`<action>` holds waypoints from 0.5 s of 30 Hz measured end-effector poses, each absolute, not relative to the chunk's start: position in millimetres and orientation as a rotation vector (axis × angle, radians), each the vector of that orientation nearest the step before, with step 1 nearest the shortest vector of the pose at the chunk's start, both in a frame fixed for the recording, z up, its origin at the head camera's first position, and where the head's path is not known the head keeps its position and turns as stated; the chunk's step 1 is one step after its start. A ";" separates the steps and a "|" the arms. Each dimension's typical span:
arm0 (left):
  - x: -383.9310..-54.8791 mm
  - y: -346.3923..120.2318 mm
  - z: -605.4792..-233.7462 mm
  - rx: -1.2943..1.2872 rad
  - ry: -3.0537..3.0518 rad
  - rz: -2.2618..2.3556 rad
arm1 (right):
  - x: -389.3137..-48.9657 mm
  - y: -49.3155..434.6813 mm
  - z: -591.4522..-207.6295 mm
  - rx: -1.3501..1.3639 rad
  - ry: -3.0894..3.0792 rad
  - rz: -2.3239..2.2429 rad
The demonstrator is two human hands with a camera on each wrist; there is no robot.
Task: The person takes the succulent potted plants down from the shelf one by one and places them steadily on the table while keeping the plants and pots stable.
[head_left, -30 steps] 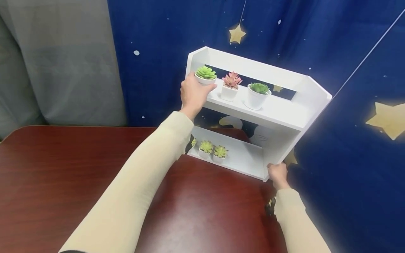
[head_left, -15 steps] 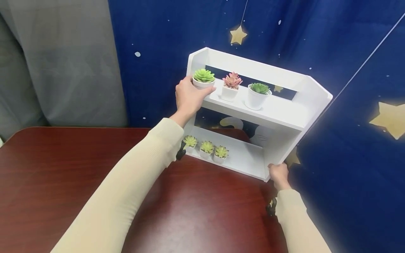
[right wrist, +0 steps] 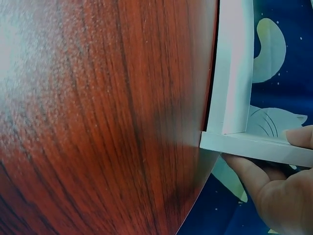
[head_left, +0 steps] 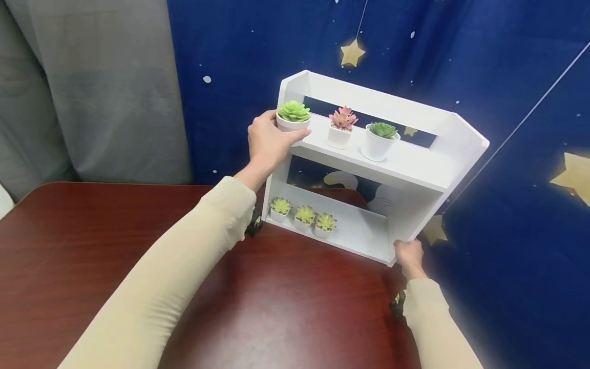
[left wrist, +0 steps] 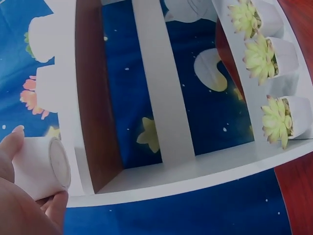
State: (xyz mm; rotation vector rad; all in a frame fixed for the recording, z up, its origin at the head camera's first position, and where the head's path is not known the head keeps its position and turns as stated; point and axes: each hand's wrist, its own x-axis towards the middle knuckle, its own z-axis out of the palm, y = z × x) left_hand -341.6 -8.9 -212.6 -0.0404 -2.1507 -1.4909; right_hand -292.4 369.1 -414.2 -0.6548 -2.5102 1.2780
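My left hand [head_left: 268,139] grips a light-green potted succulent [head_left: 293,114] by its round white pot, at the left end of the shelf's upper board. In the left wrist view the underside of that pot [left wrist: 59,162] shows beside the board's edge. Along the same board stand a pink succulent [head_left: 343,123] in a square pot and a darker green one [head_left: 380,141]. Low on the right side, my right hand [head_left: 409,257] holds the side panel of the white two-tier shelf [head_left: 419,166]. Thumb and fingers lie on opposite faces of that panel [right wrist: 264,149].
Three small yellow-green succulents [head_left: 304,217] line the left front of the lower board. The shelf stands askew at the back of a reddish-brown table [head_left: 276,307]. Behind hangs a blue curtain [head_left: 230,77] with stars, and a grey one [head_left: 115,92] is at the left.
My left hand has shifted left and slightly down with the succulent, toward the shelf's left end. The leftmost small succulent below has come out from behind the sleeve. My right hand keeps its hold.
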 end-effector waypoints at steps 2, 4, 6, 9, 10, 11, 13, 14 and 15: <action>-339.3 -12.1 -214.6 -0.050 -2.151 -1.517 | -292.3 370.3 -414.0 -0.654 -2.508 1.269; -337.1 -17.1 -217.8 -0.047 -2.159 -1.538 | -292.4 370.4 -414.2 -0.654 -2.509 1.264; -335.0 -23.0 -221.8 -0.041 -2.166 -1.560 | -293.3 370.9 -415.6 -0.658 -2.509 1.261; -332.6 -30.5 -228.3 -0.048 -2.159 -1.592 | -293.4 372.6 -416.5 -0.666 -2.516 1.256; -331.9 -33.7 -230.9 -0.052 -2.158 -1.595 | -293.4 372.5 -416.9 -0.667 -2.519 1.259; -331.1 -36.6 -233.4 -0.056 -2.156 -1.598 | -293.1 372.2 -416.9 -0.669 -2.523 1.258; -329.7 -41.8 -238.9 -0.064 -2.152 -1.594 | -291.7 371.4 -416.3 -0.669 -2.535 1.250; -329.0 -44.2 -241.8 -0.067 -2.154 -1.590 | -291.1 371.1 -416.1 -0.668 -2.537 1.252; -328.7 -46.5 -245.0 -0.068 -2.156 -1.584 | -290.5 370.9 -416.0 -0.668 -2.541 1.246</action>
